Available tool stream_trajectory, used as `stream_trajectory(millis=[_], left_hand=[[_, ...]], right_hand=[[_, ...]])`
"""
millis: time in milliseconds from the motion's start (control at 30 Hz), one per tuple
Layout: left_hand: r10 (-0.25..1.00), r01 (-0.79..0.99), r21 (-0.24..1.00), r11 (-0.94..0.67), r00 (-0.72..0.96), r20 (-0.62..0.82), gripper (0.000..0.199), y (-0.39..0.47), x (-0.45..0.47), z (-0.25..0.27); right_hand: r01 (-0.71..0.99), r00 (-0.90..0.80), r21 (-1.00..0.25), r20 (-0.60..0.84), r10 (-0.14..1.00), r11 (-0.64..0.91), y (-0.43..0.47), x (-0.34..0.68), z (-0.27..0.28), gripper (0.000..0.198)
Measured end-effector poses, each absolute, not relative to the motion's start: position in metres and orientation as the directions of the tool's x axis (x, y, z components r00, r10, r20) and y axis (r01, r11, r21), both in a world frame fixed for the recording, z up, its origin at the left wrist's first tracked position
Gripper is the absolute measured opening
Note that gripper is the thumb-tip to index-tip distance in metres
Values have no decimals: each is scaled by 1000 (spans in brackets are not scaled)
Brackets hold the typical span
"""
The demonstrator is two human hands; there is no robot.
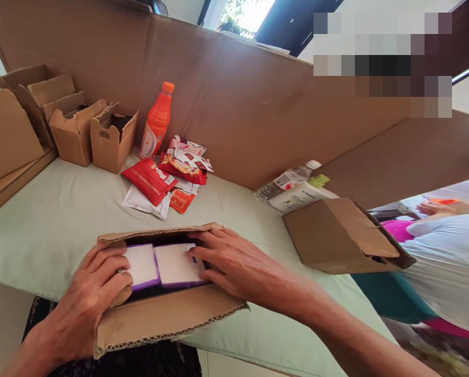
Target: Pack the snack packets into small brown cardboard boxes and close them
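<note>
An open cardboard box (164,314) sits at the near edge of the table (62,214), its flaps spread. Inside lie two white packets with purple edges (175,264), side by side. My left hand (89,293) rests on the box's left end, fingers on the left packet. My right hand (234,262) lies flat with its fingers pressing on the right packet. Neither hand grips anything.
A pile of red snack packets (167,175) and an orange drink bottle (157,120) stand at the back. Small open cartons (97,133) sit far left. A closed brown box (340,235), a clear bottle (285,183) and a white pouch (297,196) lie right. Another person (434,262) is at right.
</note>
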State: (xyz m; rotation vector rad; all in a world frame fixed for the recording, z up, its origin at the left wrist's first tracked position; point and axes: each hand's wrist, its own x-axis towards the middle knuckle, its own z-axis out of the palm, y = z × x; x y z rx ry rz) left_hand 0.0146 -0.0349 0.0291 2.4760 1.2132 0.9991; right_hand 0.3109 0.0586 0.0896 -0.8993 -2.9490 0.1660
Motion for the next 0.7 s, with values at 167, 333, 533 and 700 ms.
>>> stream_trajectory(millis=[167,333,533,700], left_hand=[[770,668,449,-594,310,557,51,-53,10,33],[800,698,486,-526,212,562,69,-69,-3,27],[816,678,526,-514,195,545,64,-66,8,26],[865,764,452,-461,273,422,68,-60,5,39]], right_hand=[[554,-737,-172,355,576,815,58,321,103,17],[586,-514,-378,510,690,717,38,360,90,34],[478,-562,-505,453,692,719,24,360,51,70],[430,-584,-509,474,660,746,27,351,43,63]])
